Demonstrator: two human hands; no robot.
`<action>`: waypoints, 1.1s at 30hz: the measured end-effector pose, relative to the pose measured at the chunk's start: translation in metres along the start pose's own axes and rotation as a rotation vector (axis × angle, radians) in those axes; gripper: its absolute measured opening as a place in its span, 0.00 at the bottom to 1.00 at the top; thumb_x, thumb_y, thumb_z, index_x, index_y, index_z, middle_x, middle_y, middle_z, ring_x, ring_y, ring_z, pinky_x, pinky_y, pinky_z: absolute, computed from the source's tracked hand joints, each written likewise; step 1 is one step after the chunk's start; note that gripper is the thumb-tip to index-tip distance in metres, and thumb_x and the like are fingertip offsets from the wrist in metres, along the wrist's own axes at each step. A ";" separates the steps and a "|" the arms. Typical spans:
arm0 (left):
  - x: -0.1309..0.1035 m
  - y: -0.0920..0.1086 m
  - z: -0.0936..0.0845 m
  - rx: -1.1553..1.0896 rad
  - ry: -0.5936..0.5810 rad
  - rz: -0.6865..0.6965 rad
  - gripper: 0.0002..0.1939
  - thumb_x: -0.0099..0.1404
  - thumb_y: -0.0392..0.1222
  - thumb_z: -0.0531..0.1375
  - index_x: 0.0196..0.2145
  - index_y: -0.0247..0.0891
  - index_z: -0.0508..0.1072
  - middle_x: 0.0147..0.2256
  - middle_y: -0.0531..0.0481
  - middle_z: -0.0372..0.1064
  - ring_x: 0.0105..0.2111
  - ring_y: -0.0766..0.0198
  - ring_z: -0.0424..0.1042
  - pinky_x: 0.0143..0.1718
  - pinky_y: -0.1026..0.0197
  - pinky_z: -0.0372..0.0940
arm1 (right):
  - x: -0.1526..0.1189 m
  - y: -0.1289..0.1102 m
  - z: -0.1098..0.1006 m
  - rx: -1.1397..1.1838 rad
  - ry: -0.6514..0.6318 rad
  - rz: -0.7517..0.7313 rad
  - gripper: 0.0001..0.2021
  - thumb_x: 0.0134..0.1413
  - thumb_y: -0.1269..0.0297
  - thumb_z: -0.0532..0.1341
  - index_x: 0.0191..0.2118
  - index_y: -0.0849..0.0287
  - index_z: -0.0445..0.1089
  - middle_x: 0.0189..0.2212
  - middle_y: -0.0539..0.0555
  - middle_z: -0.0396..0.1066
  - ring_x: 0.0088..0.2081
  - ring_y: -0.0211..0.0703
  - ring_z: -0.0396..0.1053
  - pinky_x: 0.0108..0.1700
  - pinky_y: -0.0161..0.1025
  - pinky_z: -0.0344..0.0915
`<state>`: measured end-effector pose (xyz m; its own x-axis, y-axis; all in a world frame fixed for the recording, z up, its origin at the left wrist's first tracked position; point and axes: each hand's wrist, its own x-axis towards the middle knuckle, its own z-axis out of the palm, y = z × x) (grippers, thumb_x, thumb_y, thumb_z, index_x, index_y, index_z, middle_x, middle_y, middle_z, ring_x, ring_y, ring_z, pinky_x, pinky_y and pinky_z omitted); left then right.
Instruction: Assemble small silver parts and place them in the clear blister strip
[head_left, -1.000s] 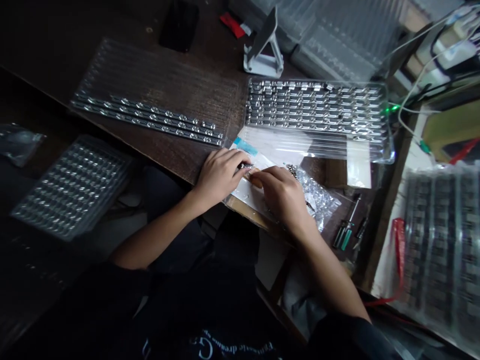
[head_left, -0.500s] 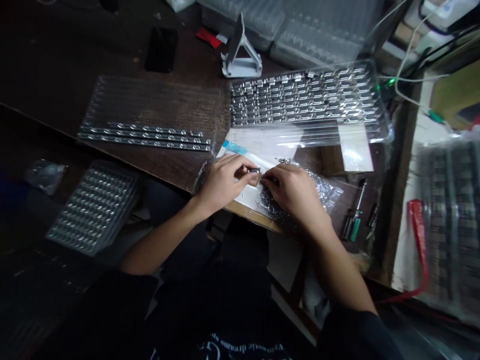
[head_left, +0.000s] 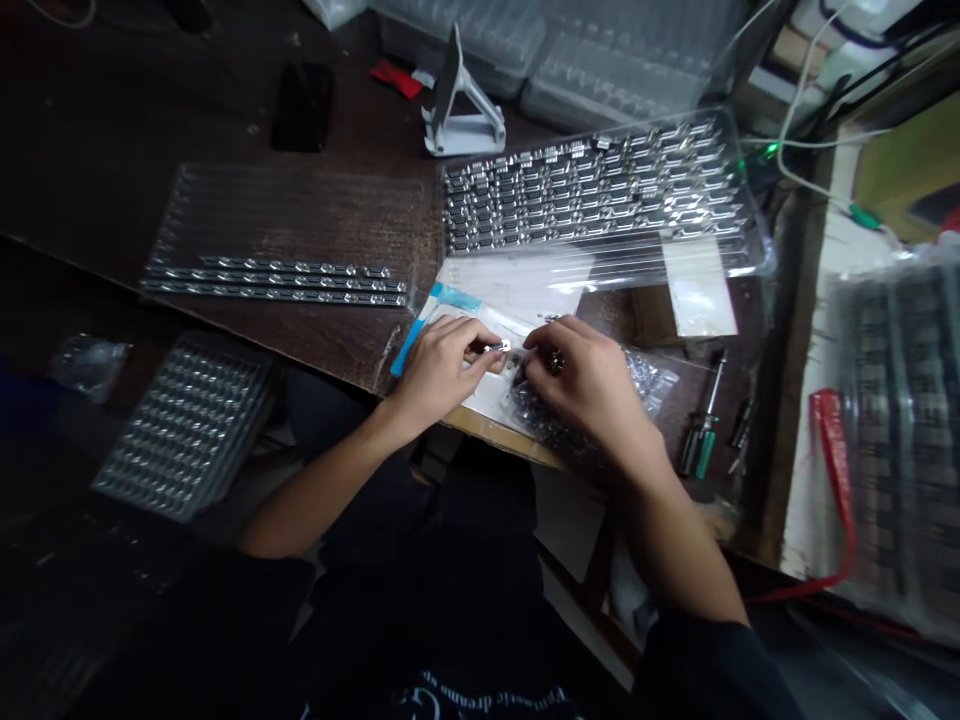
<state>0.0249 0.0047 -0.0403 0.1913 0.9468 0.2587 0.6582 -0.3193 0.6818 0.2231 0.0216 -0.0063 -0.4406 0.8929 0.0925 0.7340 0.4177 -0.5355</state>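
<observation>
Between the thumb and fingertips of my left hand (head_left: 444, 362) is a small silvery metal connector (head_left: 498, 346), its bright end sticking out to the right. My right hand (head_left: 581, 365) is a little way to the right, fingers curled inward above a clear plastic bag (head_left: 651, 385) of small metal parts. Small shiny pieces (head_left: 553, 360) show by its curled fingers; whether it grips one is hard to make out. Under both hands lies a white board (head_left: 487, 398) with blue tape at its upper left.
A clear tray (head_left: 570, 195) full of connectors lies behind my hands, and another tray (head_left: 289, 215), partly filled, lies left. Screwdrivers (head_left: 705, 430) rest at right, near a small box (head_left: 654, 312). A phone stand (head_left: 465, 130) stands at the back. More filled trays (head_left: 180, 425) are stacked lower left.
My right hand has moved away from the connector, so the gap between the hands is wider. The left hand still pinches the connector, now turned slightly. The whole view has shifted a little.
</observation>
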 end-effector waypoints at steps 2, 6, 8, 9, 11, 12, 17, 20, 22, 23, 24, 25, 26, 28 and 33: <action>0.000 0.000 0.001 -0.015 0.014 -0.013 0.02 0.65 0.37 0.65 0.35 0.38 0.75 0.35 0.50 0.76 0.38 0.60 0.72 0.41 0.59 0.64 | 0.001 0.003 -0.001 0.089 0.067 -0.041 0.10 0.56 0.74 0.58 0.41 0.61 0.76 0.39 0.58 0.75 0.35 0.45 0.72 0.38 0.39 0.65; -0.002 0.000 0.003 -0.098 0.029 -0.040 0.01 0.65 0.36 0.65 0.36 0.38 0.75 0.35 0.49 0.77 0.38 0.59 0.72 0.41 0.58 0.64 | 0.003 0.007 0.003 0.142 0.108 -0.081 0.13 0.61 0.75 0.56 0.44 0.60 0.77 0.41 0.58 0.77 0.41 0.46 0.75 0.43 0.41 0.68; -0.003 -0.001 0.001 -0.228 0.091 -0.086 0.01 0.66 0.36 0.64 0.37 0.38 0.75 0.36 0.49 0.77 0.38 0.60 0.73 0.42 0.58 0.65 | 0.006 0.007 0.007 0.121 0.112 -0.075 0.12 0.62 0.74 0.57 0.43 0.60 0.77 0.39 0.58 0.78 0.40 0.47 0.75 0.43 0.42 0.68; -0.003 -0.002 -0.002 -0.331 0.132 -0.132 0.02 0.66 0.37 0.63 0.38 0.38 0.75 0.37 0.48 0.77 0.38 0.61 0.73 0.42 0.59 0.66 | 0.007 0.006 0.009 0.105 0.113 -0.077 0.11 0.62 0.73 0.57 0.42 0.60 0.77 0.38 0.58 0.78 0.40 0.48 0.75 0.43 0.42 0.68; -0.004 -0.004 -0.009 -0.613 0.186 -0.275 0.04 0.64 0.38 0.64 0.38 0.37 0.75 0.37 0.48 0.77 0.38 0.63 0.74 0.42 0.61 0.67 | 0.010 0.002 0.014 0.087 0.116 -0.095 0.10 0.63 0.73 0.58 0.42 0.59 0.77 0.38 0.58 0.78 0.40 0.48 0.75 0.43 0.43 0.68; -0.004 -0.005 -0.014 -0.773 0.185 -0.358 0.06 0.62 0.39 0.66 0.37 0.37 0.74 0.36 0.48 0.76 0.37 0.64 0.75 0.41 0.62 0.67 | 0.011 0.000 0.017 0.094 0.114 -0.112 0.10 0.63 0.73 0.57 0.42 0.59 0.76 0.38 0.57 0.78 0.39 0.48 0.75 0.43 0.42 0.68; -0.011 -0.014 -0.042 -1.217 0.127 -0.629 0.11 0.56 0.41 0.69 0.32 0.36 0.72 0.34 0.50 0.76 0.32 0.69 0.74 0.36 0.66 0.67 | 0.017 -0.007 0.029 0.205 0.036 -0.240 0.09 0.64 0.73 0.56 0.42 0.57 0.74 0.38 0.56 0.77 0.37 0.44 0.74 0.39 0.39 0.68; -0.015 -0.027 -0.060 -1.080 0.128 -0.608 0.11 0.56 0.41 0.69 0.33 0.36 0.72 0.32 0.51 0.75 0.31 0.69 0.74 0.36 0.66 0.67 | 0.016 -0.009 0.031 0.145 -0.045 -0.306 0.09 0.67 0.71 0.55 0.45 0.58 0.72 0.39 0.57 0.76 0.38 0.44 0.73 0.40 0.39 0.68; -0.014 -0.040 -0.077 -0.843 0.162 -0.510 0.10 0.58 0.42 0.68 0.35 0.36 0.73 0.33 0.51 0.75 0.33 0.68 0.74 0.38 0.65 0.68 | 0.014 -0.011 0.031 0.050 -0.081 -0.357 0.09 0.68 0.70 0.54 0.46 0.58 0.72 0.40 0.59 0.75 0.40 0.46 0.72 0.42 0.41 0.68; -0.012 -0.047 -0.086 -0.690 0.186 -0.446 0.09 0.59 0.42 0.67 0.36 0.37 0.74 0.34 0.51 0.75 0.35 0.67 0.74 0.39 0.65 0.68 | 0.013 -0.012 0.031 0.005 -0.092 -0.384 0.10 0.68 0.71 0.54 0.46 0.59 0.72 0.40 0.59 0.75 0.41 0.47 0.72 0.42 0.41 0.67; -0.008 -0.053 -0.095 -0.528 0.212 -0.381 0.09 0.60 0.41 0.66 0.38 0.37 0.75 0.36 0.50 0.75 0.36 0.66 0.74 0.41 0.64 0.68 | 0.012 -0.013 0.030 -0.033 -0.098 -0.404 0.10 0.68 0.71 0.53 0.46 0.59 0.72 0.40 0.59 0.75 0.40 0.48 0.71 0.42 0.42 0.67; -0.002 -0.059 -0.104 -0.373 0.234 -0.323 0.09 0.61 0.41 0.65 0.40 0.37 0.75 0.38 0.49 0.76 0.38 0.65 0.74 0.42 0.63 0.68 | 0.012 -0.014 0.030 -0.063 -0.101 -0.416 0.11 0.68 0.73 0.53 0.46 0.60 0.72 0.40 0.59 0.75 0.40 0.48 0.71 0.42 0.43 0.67; 0.004 -0.065 -0.111 -0.239 0.246 -0.274 0.09 0.62 0.41 0.64 0.41 0.38 0.76 0.39 0.49 0.77 0.39 0.64 0.74 0.43 0.62 0.68 | 0.012 -0.014 0.029 -0.081 -0.105 -0.418 0.12 0.68 0.74 0.52 0.45 0.60 0.73 0.39 0.60 0.75 0.40 0.49 0.71 0.42 0.43 0.67; 0.019 -0.073 -0.121 -0.058 0.237 -0.204 0.09 0.64 0.40 0.62 0.42 0.38 0.76 0.40 0.48 0.77 0.40 0.63 0.75 0.44 0.60 0.68 | 0.013 -0.016 0.029 -0.083 -0.121 -0.407 0.12 0.66 0.75 0.53 0.46 0.62 0.73 0.40 0.61 0.75 0.41 0.50 0.71 0.42 0.44 0.67; 0.048 -0.078 -0.113 0.074 0.065 -0.128 0.07 0.64 0.39 0.61 0.40 0.38 0.77 0.40 0.48 0.79 0.41 0.61 0.76 0.48 0.58 0.69 | 0.020 -0.019 0.026 -0.025 -0.153 -0.323 0.12 0.64 0.75 0.57 0.49 0.62 0.73 0.43 0.61 0.74 0.43 0.50 0.71 0.44 0.44 0.68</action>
<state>-0.0999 0.0708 -0.0035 0.0563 0.9742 0.2187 0.7266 -0.1903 0.6602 0.1872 0.0275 -0.0160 -0.7226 0.6797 0.1258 0.5559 0.6796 -0.4787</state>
